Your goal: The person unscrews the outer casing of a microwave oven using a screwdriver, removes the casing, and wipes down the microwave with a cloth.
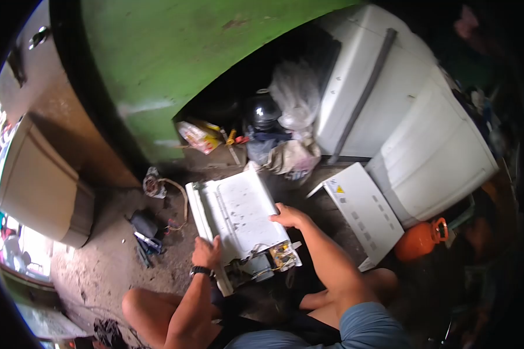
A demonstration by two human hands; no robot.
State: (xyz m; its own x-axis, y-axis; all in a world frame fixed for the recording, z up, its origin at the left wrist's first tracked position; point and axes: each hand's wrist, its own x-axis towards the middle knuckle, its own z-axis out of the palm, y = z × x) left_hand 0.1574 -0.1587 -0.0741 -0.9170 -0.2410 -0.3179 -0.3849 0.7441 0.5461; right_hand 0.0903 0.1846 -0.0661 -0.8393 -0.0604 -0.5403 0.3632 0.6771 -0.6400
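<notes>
Gripping white casing [247,203] by opposite long edges with left hand [206,253] and right hand [286,216], ahead of the lap [273,317]; can't tell if resting on floor [108,262]. Probably stiff, heavier at the electronics [261,266] end. Hold edges; avoid likely fragile circuit board [284,256].

1. The left hand [206,255], with a watch [201,271] on its wrist, holds the left edge of a white appliance [244,212].
2. The right hand [287,216] holds its right edge.
3. A bare circuit board [284,256] shows at the end nearest the person.
4. To the right, a white panel [364,215] with a yellow sticker [339,189] leans near an orange gas bottle [414,243].
5. Tools [147,243] lie on the floor [108,264] to the left.
</notes>
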